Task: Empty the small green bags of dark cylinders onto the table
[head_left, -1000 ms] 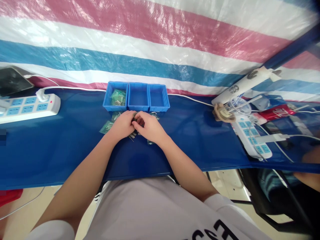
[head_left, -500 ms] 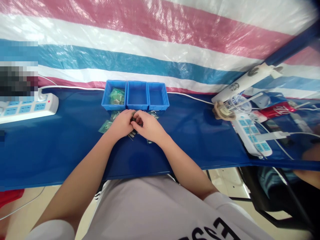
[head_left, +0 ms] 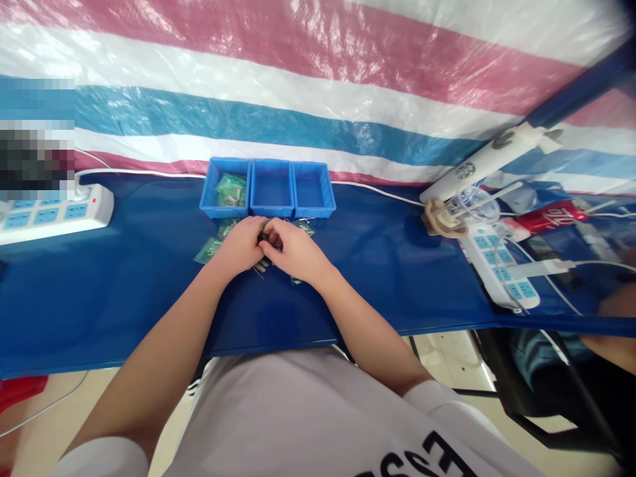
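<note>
My left hand (head_left: 242,245) and my right hand (head_left: 295,250) meet on the blue table (head_left: 124,278), fingers curled together around a small dark part (head_left: 269,236) that I cannot make out clearly. Small green packets (head_left: 207,250) lie on the table under and beside my hands. Just beyond them stand three joined blue bins (head_left: 271,189); the left bin (head_left: 224,191) holds several green packets, the other two look bare.
A white power strip (head_left: 52,212) lies at the far left. At the right are another power strip (head_left: 501,268), cables, a clear cup (head_left: 472,205) and a white device (head_left: 489,162). Another person's arm (head_left: 613,344) shows at the right edge. A striped tarp hangs behind.
My hands stay together in front of the bins, with only slight finger movement; the view has shifted a little.
</note>
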{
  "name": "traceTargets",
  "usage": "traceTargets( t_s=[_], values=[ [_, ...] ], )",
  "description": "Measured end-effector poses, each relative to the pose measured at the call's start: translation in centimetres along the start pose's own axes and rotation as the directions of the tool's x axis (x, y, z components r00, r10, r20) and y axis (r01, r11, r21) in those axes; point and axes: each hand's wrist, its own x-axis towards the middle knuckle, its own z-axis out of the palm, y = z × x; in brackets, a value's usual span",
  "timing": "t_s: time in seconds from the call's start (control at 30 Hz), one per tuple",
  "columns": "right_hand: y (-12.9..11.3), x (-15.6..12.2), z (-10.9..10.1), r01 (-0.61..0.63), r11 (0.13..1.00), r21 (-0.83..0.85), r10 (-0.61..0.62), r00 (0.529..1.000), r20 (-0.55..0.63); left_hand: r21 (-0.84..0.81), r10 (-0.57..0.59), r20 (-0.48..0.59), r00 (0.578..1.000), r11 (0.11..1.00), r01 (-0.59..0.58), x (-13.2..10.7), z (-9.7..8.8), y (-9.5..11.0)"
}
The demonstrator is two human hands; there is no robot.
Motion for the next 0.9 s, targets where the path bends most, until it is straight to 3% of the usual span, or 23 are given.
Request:
traceTargets(
  t_s=[0.9],
  values=[
    [0.07, -0.16, 0.04, 0.03, 0.999, -0.04, -0.03, 1.0, 0.009, -0.019, -0.005, 0.015, 1.0, 1.0, 0.005, 0.09, -0.52, 0.67]
  ],
)
